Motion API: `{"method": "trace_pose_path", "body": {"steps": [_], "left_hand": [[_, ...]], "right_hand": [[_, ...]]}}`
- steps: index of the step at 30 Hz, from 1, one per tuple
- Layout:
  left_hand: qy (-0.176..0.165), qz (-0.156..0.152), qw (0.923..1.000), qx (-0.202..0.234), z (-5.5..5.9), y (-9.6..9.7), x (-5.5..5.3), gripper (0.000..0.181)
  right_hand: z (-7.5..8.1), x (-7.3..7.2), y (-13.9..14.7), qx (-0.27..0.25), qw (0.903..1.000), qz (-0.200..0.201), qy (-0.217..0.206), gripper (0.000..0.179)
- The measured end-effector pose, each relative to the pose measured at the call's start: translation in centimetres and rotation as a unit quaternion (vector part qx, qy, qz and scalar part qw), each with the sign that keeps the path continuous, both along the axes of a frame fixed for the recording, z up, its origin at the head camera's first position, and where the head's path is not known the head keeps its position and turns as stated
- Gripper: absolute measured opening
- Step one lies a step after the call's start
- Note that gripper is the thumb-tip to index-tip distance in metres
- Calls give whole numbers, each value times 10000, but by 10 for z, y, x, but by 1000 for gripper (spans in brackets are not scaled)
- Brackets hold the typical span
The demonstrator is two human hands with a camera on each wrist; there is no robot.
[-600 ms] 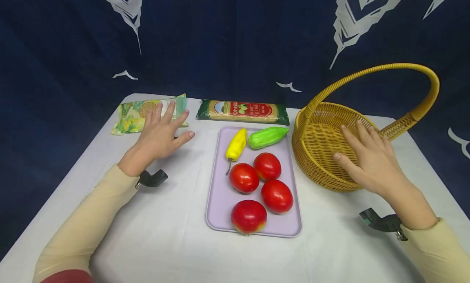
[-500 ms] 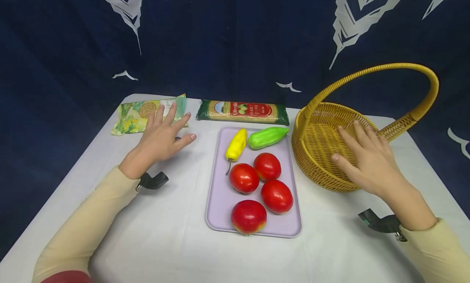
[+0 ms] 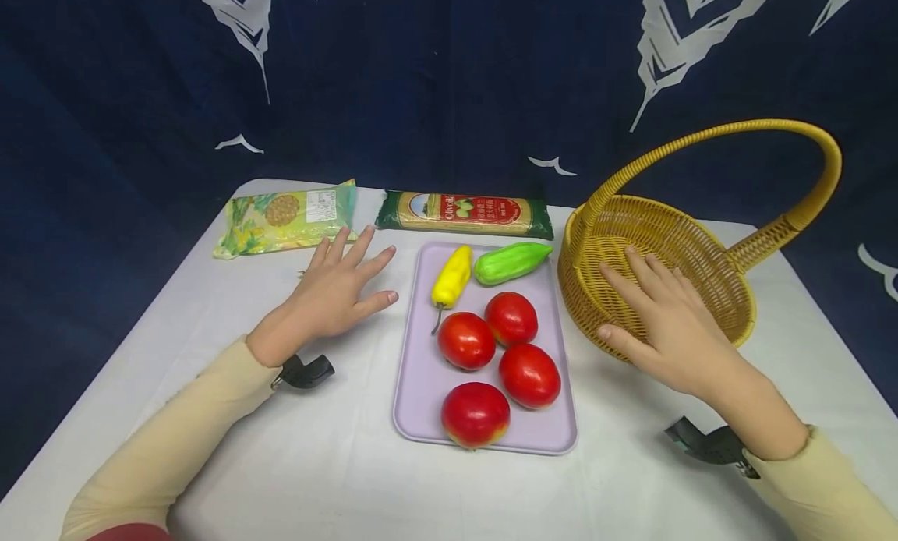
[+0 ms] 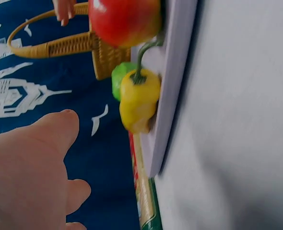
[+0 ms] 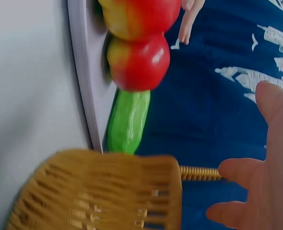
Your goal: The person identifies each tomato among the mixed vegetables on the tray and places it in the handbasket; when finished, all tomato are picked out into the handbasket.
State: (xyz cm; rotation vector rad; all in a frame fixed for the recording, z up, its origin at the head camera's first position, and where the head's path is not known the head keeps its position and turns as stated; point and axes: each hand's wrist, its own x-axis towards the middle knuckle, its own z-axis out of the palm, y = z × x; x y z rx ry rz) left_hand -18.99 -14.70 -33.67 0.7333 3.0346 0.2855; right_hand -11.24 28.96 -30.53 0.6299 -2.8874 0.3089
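Observation:
In the head view my left hand [image 3: 333, 291] is held with spread fingers left of the lilac tray [image 3: 421, 401], just in front of a green-yellow food packet [image 3: 281, 220]. It holds nothing. My right hand [image 3: 669, 334], fingers also extended, hovers over the front of a wicker basket [image 3: 708, 272] and grips nothing. On the tray lie a yellow pepper [image 3: 452, 277], a long green vegetable [image 3: 512, 263] and several shiny red fruits [image 3: 466, 341]. Yellow patches show on the red fruit [image 5: 139, 62] in the right wrist view. The left wrist view shows the pepper [image 4: 139, 103] near the tray's edge.
Behind the tray lies a long pasta packet [image 3: 466, 214] in green, red and gold. The basket's tall arched handle [image 3: 722, 132] rises at the right. A white cloth covers the table [image 3: 337, 463], and a dark blue patterned curtain [image 3: 449, 81] hangs behind it.
My left hand has drawn back and right, uncovering more of the food packet. My right hand has shifted left and nearer, showing more of the basket's interior. The objects have stayed in place.

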Motion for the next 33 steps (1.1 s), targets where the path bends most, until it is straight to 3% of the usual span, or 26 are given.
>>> {"method": "trace_pose_path", "body": {"steps": [15,22,26,33], "left_hand": [[-387,-628,9969,287,-18,14,13,70],[-634,-1060,9898,713,-27,15,14,70],[-766,-1243,9855,863,-32,16,13,71],[-948,-1307,9830,873,-39,17,13,72]], "right_hand": [[-19,10,-33,-212,9919,1171,445,76],[-36,14,-44,-560,9835,1610,612,62],[-42,14,-46,-735,9799,1745,628,59],[-48,14,-47,-852,9770,1902,441,54]]}}
